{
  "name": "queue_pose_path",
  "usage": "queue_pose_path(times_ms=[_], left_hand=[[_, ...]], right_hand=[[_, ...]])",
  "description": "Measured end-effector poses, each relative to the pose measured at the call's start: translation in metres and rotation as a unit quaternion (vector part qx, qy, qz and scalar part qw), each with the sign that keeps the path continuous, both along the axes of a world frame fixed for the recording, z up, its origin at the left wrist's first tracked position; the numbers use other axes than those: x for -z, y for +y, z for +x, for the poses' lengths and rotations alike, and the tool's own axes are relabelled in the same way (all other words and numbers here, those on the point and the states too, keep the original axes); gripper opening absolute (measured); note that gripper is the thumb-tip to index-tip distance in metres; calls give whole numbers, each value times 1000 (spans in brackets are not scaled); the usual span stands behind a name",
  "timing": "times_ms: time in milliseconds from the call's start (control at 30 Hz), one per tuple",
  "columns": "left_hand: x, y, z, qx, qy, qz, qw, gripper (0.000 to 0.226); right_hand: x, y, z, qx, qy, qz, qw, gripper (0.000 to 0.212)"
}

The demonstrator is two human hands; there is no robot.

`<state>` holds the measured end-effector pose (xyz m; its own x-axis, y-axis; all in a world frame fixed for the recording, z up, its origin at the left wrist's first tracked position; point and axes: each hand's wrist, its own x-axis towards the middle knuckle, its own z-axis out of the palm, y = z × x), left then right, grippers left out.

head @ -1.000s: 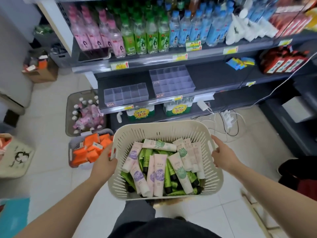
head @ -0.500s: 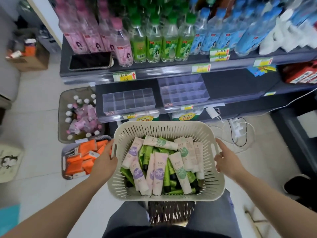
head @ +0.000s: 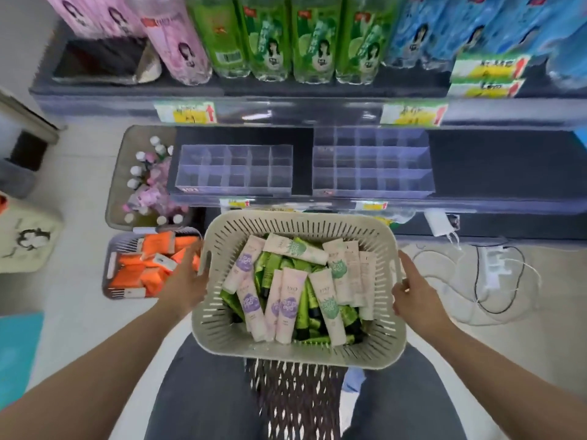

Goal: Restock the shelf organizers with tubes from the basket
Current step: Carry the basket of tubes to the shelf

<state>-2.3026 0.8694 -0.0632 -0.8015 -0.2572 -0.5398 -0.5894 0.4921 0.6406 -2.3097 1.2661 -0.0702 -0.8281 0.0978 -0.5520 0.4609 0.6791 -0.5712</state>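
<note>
Head view, tubes (head: 287,306) in basket (head: 298,219), long axes mostly toward organizers (head: 235,168)

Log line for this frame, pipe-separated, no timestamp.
phase: pre-pick | left hand on basket left side, grip blurred | right hand grips right rim | tubes in basket | organizers empty

I am holding the basket (head: 295,355) of tubes (head: 287,309) by its sides, left hand (head: 185,285) and right hand (head: 416,300) gripping, facing two clear organizers (head: 235,168).
</note>
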Motion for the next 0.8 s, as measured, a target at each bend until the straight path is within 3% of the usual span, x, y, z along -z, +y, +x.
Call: queue_pose_path(times_ms=[167, 500, 800], left_hand=[[63, 9, -19, 1, 26, 30, 999, 54], [197, -1, -42, 30, -41, -26, 998, 67], [263, 4, -54, 3, -46, -55, 997, 67]], right_hand=[[62, 3, -17, 36, -9, -1, 999, 64], [172, 2, -38, 41, -11, 2, 999, 61], [237, 7, -51, 33, -5, -23, 999, 58]])
